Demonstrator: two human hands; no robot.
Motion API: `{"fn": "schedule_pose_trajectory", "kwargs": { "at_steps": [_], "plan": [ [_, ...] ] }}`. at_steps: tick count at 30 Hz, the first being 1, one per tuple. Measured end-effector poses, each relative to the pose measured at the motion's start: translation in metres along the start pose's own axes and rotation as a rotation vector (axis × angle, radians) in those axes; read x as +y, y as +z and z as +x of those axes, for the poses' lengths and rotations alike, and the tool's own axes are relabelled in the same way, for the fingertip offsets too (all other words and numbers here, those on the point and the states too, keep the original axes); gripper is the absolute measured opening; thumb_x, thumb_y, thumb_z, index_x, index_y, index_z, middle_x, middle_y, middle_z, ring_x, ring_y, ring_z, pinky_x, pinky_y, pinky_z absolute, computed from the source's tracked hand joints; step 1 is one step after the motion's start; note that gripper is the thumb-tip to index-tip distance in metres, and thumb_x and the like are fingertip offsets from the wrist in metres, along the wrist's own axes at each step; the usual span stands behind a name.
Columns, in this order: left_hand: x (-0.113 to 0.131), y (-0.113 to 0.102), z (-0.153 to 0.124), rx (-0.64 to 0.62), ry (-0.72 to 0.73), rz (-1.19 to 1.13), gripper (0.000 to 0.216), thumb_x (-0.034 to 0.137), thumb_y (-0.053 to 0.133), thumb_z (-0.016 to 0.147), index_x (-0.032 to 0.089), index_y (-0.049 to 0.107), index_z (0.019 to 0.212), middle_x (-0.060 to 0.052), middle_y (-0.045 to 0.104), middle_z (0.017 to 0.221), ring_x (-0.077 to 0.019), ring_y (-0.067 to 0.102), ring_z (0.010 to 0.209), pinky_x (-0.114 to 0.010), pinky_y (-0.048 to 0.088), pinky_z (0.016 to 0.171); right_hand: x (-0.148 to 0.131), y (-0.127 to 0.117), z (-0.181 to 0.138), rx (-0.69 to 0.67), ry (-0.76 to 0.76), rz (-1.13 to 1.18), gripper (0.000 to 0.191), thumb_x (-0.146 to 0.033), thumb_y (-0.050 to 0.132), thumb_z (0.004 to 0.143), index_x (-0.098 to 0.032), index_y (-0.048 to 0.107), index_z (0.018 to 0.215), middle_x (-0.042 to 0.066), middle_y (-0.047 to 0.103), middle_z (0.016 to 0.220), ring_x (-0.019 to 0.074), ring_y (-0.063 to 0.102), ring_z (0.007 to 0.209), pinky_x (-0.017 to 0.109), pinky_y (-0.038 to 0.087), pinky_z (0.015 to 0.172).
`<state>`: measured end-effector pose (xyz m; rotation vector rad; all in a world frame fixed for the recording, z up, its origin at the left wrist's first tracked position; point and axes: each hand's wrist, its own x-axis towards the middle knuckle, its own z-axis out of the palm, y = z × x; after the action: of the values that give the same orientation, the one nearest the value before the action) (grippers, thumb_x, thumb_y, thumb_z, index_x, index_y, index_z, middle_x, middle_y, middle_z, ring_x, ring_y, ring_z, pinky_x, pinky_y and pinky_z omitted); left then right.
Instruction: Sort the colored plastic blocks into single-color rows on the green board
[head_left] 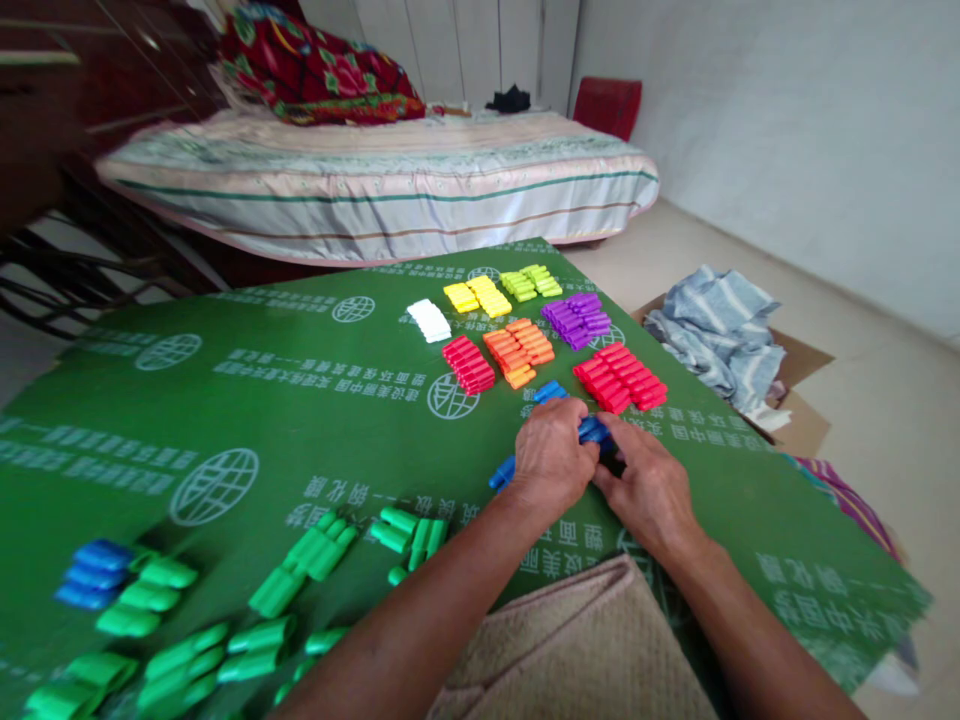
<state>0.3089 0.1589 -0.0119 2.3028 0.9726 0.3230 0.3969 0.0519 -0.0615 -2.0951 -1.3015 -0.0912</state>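
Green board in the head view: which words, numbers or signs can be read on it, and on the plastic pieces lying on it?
Rows of white Chinese characters on the green printed board: upside down to the camera and too blurred to quote.
The white globe logo, repeated over the board: a sign with no legible words.
On the small coloured plastic pieces: no print visible.
Numbers: none readable.
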Motion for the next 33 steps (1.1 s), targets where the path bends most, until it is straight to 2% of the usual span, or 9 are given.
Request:
{"fn": "schedule_pose_trajectory", "kwargs": {
  "at_steps": [10,18,24,29,33],
  "plan": [
    [-0.0032,0.0030,0.0017,0.000,0.008,-0.035,0.031,0.013,0.062,0.072,0.021,0.058,0.102,-0.004,0.065,0.099,-0.0189,0.061,0.096,-0.035,0.051,0.093,-0.0012,-0.0024,0.0001,-0.018,-0.028,-0.017,0.042,-0.027,0.056,0.083,-0.020,0.061,0.124,0.010,0.069,0.110,0.0227,0.065,0.088,0.036,0.056,0.075],
    [-0.0041,0.0049,0.0023,0.013,0.018,-0.053,0.039,0.012,0.063,0.071,0.021,0.057,0.108,-0.003,0.064,0.100,-0.0183,0.060,0.095,-0.034,0.051,0.094,-0.0011,-0.0008,-0.0020,0.000,-0.014,-0.016,0.038,-0.027,0.055,0.083,-0.020,0.062,0.119,0.009,0.069,0.107,0.0202,0.065,0.079,0.034,0.055,0.069],
    [-0.0058,0.0057,0.0028,0.008,0.034,-0.041,0.030,0.013,0.063,0.071,0.020,0.059,0.100,-0.004,0.063,0.099,-0.0193,0.059,0.094,-0.036,0.051,0.093,-0.0015,-0.0026,-0.0017,0.000,-0.018,-0.024,0.037,-0.026,0.054,0.081,-0.020,0.063,0.116,0.008,0.070,0.102,0.0200,0.065,0.076,0.034,0.054,0.068],
    [-0.0059,0.0060,0.0020,0.010,0.030,-0.032,0.033,0.014,0.064,0.071,0.021,0.058,0.102,-0.004,0.063,0.100,-0.0193,0.059,0.095,-0.035,0.050,0.093,-0.0013,-0.0028,-0.0014,0.001,-0.010,-0.032,0.038,-0.027,0.054,0.081,-0.021,0.063,0.117,0.008,0.070,0.102,0.0195,0.064,0.075,0.034,0.054,0.067],
    [-0.0039,0.0020,0.0012,-0.009,0.009,-0.029,0.029,0.018,0.070,0.069,0.021,0.060,0.096,-0.003,0.065,0.097,-0.0195,0.060,0.094,-0.034,0.052,0.089,-0.0003,-0.0021,-0.0017,0.003,-0.002,-0.018,0.037,-0.028,0.054,0.081,-0.022,0.063,0.116,0.008,0.070,0.103,0.0192,0.064,0.075,0.034,0.054,0.068]
  ]
}}
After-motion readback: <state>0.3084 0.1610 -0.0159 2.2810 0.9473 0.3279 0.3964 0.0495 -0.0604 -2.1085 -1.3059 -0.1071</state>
